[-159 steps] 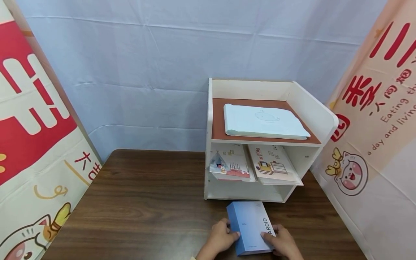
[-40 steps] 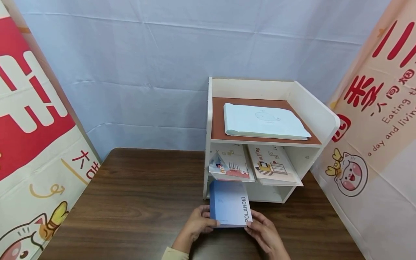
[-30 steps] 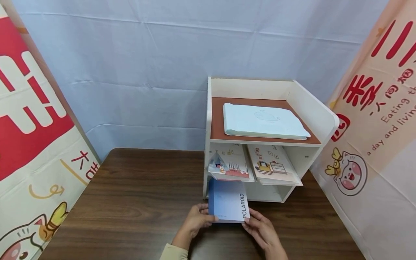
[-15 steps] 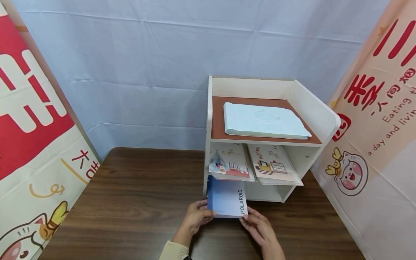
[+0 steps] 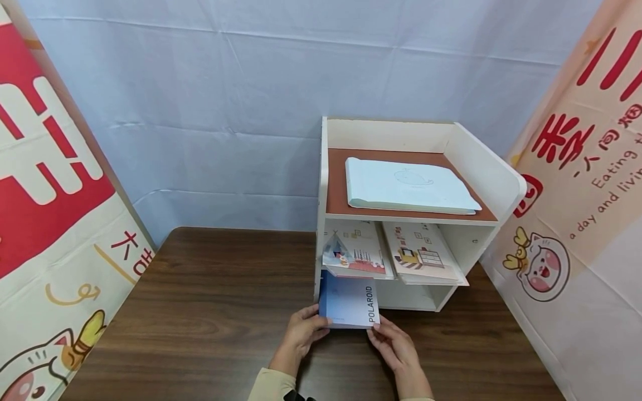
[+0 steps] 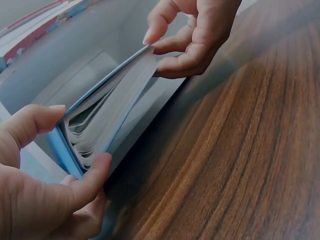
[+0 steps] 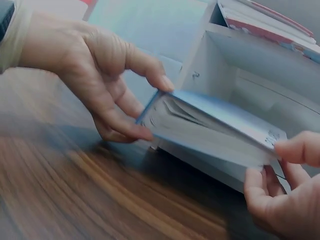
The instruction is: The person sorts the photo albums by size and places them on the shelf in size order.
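A blue photo album (image 5: 347, 303) lettered POLAROID lies flat in the hands, its far end inside the lowest compartment of the white desk shelf (image 5: 406, 295). My left hand (image 5: 299, 337) grips the near left corner at the spine, thumb on the cover and fingers beneath. At the near right corner, my right hand (image 5: 393, 342) pinches the cover edge between thumb and fingers. In the left wrist view the album's page edges (image 6: 112, 107) fan out slightly between the covers. The upper shelf board and booklets hide the album's far end.
Two illustrated booklets (image 5: 356, 250) (image 5: 421, 253) lie side by side on the middle shelf and jut past its front. A white sketchbook (image 5: 408, 186) with a whale drawing rests on the brown top. Wooden table (image 5: 210, 312) stretches left, with cloth hangings behind and beside.
The album was gripped on the table in front of the shelf. Both hands have since lifted it and slid it forward and leftward, its far end passing into the bottom compartment.
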`<state>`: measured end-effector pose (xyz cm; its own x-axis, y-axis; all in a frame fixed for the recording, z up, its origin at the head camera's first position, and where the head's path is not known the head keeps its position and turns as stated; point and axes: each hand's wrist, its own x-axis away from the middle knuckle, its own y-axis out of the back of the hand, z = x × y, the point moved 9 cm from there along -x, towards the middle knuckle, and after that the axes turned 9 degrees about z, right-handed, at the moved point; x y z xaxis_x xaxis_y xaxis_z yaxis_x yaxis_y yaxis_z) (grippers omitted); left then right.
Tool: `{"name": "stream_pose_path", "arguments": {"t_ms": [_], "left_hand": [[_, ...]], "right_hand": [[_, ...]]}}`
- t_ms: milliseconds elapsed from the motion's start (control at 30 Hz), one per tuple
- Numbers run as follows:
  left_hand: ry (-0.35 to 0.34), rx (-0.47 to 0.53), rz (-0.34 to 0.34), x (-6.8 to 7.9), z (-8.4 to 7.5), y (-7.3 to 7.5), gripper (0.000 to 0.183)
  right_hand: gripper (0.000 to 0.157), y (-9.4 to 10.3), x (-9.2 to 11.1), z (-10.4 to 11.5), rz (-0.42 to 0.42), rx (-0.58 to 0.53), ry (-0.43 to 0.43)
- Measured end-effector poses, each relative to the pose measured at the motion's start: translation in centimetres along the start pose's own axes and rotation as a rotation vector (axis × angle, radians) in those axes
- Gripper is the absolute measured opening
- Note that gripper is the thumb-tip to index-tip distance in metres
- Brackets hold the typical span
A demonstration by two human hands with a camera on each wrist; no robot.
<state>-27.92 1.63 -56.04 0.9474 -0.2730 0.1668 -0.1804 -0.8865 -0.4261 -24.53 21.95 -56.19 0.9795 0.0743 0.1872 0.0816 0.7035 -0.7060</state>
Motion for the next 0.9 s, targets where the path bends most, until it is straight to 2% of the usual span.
{"name": "stream_pose_path", "arguments": {"t_ms": [333, 633, 900], "left_hand": [[-0.034, 0.033, -0.063, -0.6, 0.0, 0.2, 0.059], [-0.097, 0.126, -0.125, -1.1, 0.1, 0.3, 0.072], [-0.108, 0.122, -0.144, -1.3, -0.2, 0.2, 0.069]], "right_hand": [[0.031, -0.1, -0.7, -0.3, -0.045, -0.130, 0.030], [0.027, -0.2, -1.2, -1.1, -0.063, -0.280, 0.035], [0.020, -0.3, -1.6, -1.3, -0.061, -0.379, 0.050]]}}
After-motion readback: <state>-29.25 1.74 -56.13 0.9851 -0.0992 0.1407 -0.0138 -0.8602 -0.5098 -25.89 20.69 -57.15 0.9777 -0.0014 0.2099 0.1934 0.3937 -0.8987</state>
